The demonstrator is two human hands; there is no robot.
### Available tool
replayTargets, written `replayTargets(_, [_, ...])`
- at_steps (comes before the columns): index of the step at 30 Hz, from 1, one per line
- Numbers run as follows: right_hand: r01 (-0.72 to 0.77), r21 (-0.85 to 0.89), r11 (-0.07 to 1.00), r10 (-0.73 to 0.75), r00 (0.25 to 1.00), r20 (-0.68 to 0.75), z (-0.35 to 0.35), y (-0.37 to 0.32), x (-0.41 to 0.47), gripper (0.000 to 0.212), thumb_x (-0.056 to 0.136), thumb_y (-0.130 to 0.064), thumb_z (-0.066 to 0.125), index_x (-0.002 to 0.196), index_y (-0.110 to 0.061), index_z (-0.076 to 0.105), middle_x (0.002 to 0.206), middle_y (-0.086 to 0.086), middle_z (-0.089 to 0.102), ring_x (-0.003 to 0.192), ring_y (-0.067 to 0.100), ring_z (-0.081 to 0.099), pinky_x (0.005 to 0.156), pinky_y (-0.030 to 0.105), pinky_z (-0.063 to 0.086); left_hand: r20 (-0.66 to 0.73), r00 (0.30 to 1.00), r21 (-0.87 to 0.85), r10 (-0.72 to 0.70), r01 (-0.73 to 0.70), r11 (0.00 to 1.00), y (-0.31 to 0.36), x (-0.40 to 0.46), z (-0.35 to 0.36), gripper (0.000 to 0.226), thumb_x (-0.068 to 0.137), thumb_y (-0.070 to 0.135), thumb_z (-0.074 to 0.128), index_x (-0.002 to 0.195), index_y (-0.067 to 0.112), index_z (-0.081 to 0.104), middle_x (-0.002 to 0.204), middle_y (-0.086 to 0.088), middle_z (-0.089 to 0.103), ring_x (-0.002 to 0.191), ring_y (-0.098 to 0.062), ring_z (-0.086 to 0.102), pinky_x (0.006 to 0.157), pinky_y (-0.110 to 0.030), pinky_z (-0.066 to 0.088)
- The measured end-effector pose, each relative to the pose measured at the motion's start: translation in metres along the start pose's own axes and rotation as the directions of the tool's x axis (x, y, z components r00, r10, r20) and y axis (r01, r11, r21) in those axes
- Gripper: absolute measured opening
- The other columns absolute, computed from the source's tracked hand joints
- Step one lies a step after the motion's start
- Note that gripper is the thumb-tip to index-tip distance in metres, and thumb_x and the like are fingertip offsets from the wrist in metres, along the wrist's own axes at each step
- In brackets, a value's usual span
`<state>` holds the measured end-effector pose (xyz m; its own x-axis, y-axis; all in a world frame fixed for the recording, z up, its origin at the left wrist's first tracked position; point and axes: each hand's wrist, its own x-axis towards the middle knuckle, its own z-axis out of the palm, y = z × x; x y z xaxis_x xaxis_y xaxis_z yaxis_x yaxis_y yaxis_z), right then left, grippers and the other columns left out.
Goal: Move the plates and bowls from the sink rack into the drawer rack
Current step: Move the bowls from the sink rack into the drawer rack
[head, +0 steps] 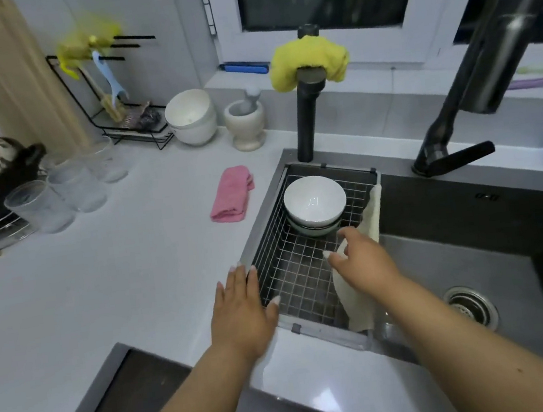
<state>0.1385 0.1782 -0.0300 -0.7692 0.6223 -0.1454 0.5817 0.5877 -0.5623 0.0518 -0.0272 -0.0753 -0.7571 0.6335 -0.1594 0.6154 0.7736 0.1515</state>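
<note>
The sink rack [305,270] is nearly emptied: only stacked bowls [315,202] remain at its 12 o'clock end. The left hand [241,308] lies flat and relaxed at its 9 o'clock edge; the right hand [360,260], fingers loose, grasps nothing. The drawer rack is not visible.

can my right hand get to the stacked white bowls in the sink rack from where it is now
Probably yes. The right hand hovers over the sink rack, just in front of the stacked white bowls, with only bare wire grid between them.

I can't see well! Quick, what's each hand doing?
Left hand: open, flat on the rack edge.
Right hand: open, holding nothing.
</note>
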Motion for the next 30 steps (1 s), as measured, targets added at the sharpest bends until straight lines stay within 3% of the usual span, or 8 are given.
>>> replayTargets(4, [-0.038, -0.015, 0.999, 0.038, 0.999, -0.007, 0.014, -0.003, 0.037, 0.059, 0.091, -0.039, 0.056, 0.14, -0.016, 0.034, 0.114, 0.01, 0.061, 0.099, 0.025, 0.06, 0.072, 0.029, 0.043, -0.059, 0.993, 0.052, 0.103, -0.1, 0.994, -0.011, 0.022, 0.005, 0.076, 0.091, 0.06, 0.003, 0.15, 0.017, -0.015, 0.158, -0.004, -0.017, 0.144, -0.017, -0.023, 0.117, -0.038, -0.016])
replayTargets(9, [-0.089, -0.084, 0.992, 0.092, 0.995, 0.038, 0.025, -0.004, 0.076, 0.059, 0.092, -0.035, 0.055, 0.142, -0.016, 0.03, 0.111, 0.011, 0.065, 0.1, 0.029, 0.062, 0.084, 0.04, 0.052, -0.078, 0.984, 0.022, 0.161, -0.16, 0.987, -0.017, 0.037, 0.001, 0.074, 0.093, 0.059, 0.01, 0.152, 0.019, -0.012, 0.158, 0.001, -0.017, 0.144, -0.013, -0.023, 0.116, -0.038, -0.014])
replayTargets(14, [-0.11, -0.142, 0.984, 0.124, 0.988, 0.093, 0.038, -0.003, 0.098, 0.038, 0.092, -0.03, 0.057, 0.122, -0.008, 0.048, 0.107, 0.014, 0.064, 0.101, 0.032, 0.059, 0.078, 0.033, 0.046, -0.065, 0.983, -0.009, 0.174, -0.175, 0.985, -0.019, 0.042, 0.0, 0.076, 0.09, 0.059, 0.005, 0.152, 0.019, -0.01, 0.16, 0.001, -0.013, 0.144, -0.012, -0.022, 0.117, -0.04, -0.011])
replayTargets(19, [-0.136, -0.075, 0.988, 0.136, 0.991, 0.002, 0.044, -0.002, 0.107, 0.02, 0.091, -0.025, 0.06, 0.099, -0.007, 0.056, 0.09, 0.013, 0.063, 0.084, 0.029, 0.058, 0.066, 0.03, 0.043, -0.069, 0.982, -0.023, 0.177, -0.179, 0.984, -0.02, 0.042, 0.0, 0.076, 0.089, 0.06, 0.003, 0.152, 0.02, -0.01, 0.16, 0.001, -0.012, 0.144, -0.013, -0.022, 0.117, -0.04, -0.012])
replayTargets(23, [-0.135, -0.031, 0.99, 0.132, 0.988, -0.076, 0.042, -0.002, 0.108, 0.016, 0.091, -0.023, 0.06, 0.088, -0.01, 0.052, 0.08, 0.01, 0.06, 0.076, 0.026, 0.056, 0.061, 0.028, 0.038, -0.08, 0.98, -0.02, 0.183, -0.185, 0.982, -0.021, 0.043, 0.0, 0.074, 0.092, 0.059, 0.009, 0.153, 0.019, -0.008, 0.16, 0.001, -0.01, 0.144, -0.013, -0.02, 0.116, -0.038, -0.015])
replayTargets(30, [-0.049, 0.034, 0.998, 0.054, 0.984, -0.169, 0.034, -0.004, 0.095, 0.012, 0.089, -0.016, 0.06, 0.093, -0.006, 0.054, 0.087, 0.013, 0.063, 0.08, 0.029, 0.057, 0.067, 0.035, 0.044, -0.093, 0.98, -0.026, 0.179, -0.182, 0.983, -0.022, 0.045, 0.003, 0.076, 0.089, 0.058, 0.005, 0.153, 0.019, -0.004, 0.161, 0.001, -0.007, 0.145, -0.01, -0.017, 0.117, -0.038, -0.014])
